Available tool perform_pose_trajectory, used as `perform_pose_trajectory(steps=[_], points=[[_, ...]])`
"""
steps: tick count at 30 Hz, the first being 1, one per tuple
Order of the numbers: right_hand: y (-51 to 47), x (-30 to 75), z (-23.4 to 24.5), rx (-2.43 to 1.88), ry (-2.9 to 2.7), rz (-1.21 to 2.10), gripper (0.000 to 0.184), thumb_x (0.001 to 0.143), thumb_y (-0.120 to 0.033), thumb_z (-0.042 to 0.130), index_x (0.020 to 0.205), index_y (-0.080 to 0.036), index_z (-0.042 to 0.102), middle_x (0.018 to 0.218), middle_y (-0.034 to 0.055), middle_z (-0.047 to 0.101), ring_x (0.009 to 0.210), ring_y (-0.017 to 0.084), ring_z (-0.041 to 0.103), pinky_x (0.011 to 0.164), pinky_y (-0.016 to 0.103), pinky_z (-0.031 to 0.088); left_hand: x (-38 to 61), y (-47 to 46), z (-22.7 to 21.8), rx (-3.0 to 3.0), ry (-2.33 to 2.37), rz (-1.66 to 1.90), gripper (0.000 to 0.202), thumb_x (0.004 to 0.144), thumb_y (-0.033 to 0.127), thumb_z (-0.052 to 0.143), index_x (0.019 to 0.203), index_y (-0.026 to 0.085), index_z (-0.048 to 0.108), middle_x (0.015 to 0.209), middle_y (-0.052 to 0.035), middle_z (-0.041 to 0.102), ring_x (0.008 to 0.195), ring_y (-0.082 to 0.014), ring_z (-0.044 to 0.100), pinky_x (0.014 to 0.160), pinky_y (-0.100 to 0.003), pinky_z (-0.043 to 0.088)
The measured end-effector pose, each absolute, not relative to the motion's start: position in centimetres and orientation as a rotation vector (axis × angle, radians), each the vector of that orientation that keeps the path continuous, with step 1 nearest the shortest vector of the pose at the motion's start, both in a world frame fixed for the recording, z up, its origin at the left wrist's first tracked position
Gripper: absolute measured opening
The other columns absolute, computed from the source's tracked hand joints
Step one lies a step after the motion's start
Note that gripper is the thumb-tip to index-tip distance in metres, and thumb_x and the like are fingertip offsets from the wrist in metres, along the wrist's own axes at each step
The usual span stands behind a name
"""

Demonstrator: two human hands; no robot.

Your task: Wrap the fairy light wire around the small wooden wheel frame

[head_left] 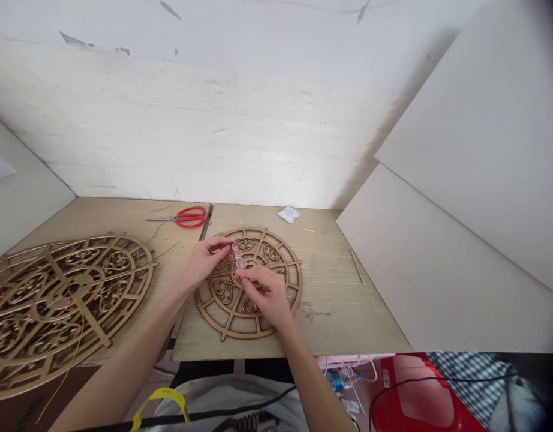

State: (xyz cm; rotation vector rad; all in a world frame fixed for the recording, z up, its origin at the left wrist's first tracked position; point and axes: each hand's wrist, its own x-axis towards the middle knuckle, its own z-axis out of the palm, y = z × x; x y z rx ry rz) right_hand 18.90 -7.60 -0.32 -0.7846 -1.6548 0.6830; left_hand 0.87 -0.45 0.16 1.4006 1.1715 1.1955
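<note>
A small red and white tube (pixel 236 255) is held between both hands above a round laser-cut wooden disc (pixel 289 287) with openwork scrolls. My left hand (pixel 206 259) pinches the tube's upper end with its fingertips. My right hand (pixel 268 294) grips the tube's lower end, fingers closed, resting over the disc's middle. The disc lies flat on a light wooden board (pixel 339 312).
A larger openwork wooden disc (pixel 56 300) lies at the left with a yellow wire across it. Red-handled scissors (pixel 186 217) and a small white packet (pixel 289 213) lie near the back wall. White panels stand at the right. A thin stick (pixel 358 267) lies right of the disc.
</note>
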Motion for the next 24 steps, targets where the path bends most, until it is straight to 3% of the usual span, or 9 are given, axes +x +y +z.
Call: perform_pose_trajectory(steps=[8,13,17,21,24], points=[[-7.5,18.8,-0.5,-0.789,-1.705,0.673,0.021,0.09,-0.017,0.058,0.102,-0.023,0.074,0.089,0.0048,0.076,0.082,0.016,0.07,0.078,0.029,0.055,1.7,-0.9,0.9,1.304,1.166,1.189,0.046,0.061,0.056,0.078,0.085,0.017,0.077,0.081,-0.0091,0.074,0.068,-0.0218,0.067,0.067,-0.036,0.057],[-7.2,18.4,-1.1,-0.74,-1.882,0.479,0.023,0.092,-0.016,0.054,0.105,-0.023,0.072,0.087,0.0059,0.074,0.08,0.017,0.067,0.076,0.03,0.054,1.9,-1.2,1.1,1.182,1.098,1.231,0.043,0.067,0.053,0.078,0.088,0.016,0.074,0.09,-0.009,0.072,0.076,-0.0197,0.065,0.062,-0.028,0.054],[-7.3,18.4,-1.2,-0.737,-1.948,0.409,0.026,0.092,-0.018,0.055,0.113,-0.024,0.069,0.085,0.0055,0.073,0.078,0.018,0.066,0.074,0.032,0.052,2.0,-1.3,1.3,1.082,1.093,1.191,0.042,0.06,0.048,0.084,0.085,0.015,0.073,0.081,-0.0071,0.07,0.069,-0.0173,0.062,0.055,-0.025,0.05],[-7.6,18.7,-1.0,-0.756,-1.878,0.468,0.049,0.088,-0.023,0.063,0.136,-0.025,0.052,0.096,0.0054,0.074,0.093,0.021,0.067,0.089,0.038,0.05,1.6,-0.9,1.3,0.96,1.055,1.247,0.041,0.057,0.043,0.087,0.082,0.014,0.072,0.082,-0.0068,0.071,0.065,-0.0146,0.061,0.056,-0.025,0.05],[-8.0,19.2,0.5,-0.752,-1.74,0.506,0.043,0.089,-0.021,0.061,0.132,-0.026,0.054,0.104,0.0056,0.075,0.103,0.022,0.066,0.098,0.042,0.047,1.2,-0.4,1.0,0.858,1.035,1.314,0.041,0.054,0.041,0.088,0.079,0.013,0.071,0.078,-0.0054,0.071,0.06,-0.0125,0.059,0.055,-0.024,0.048]])
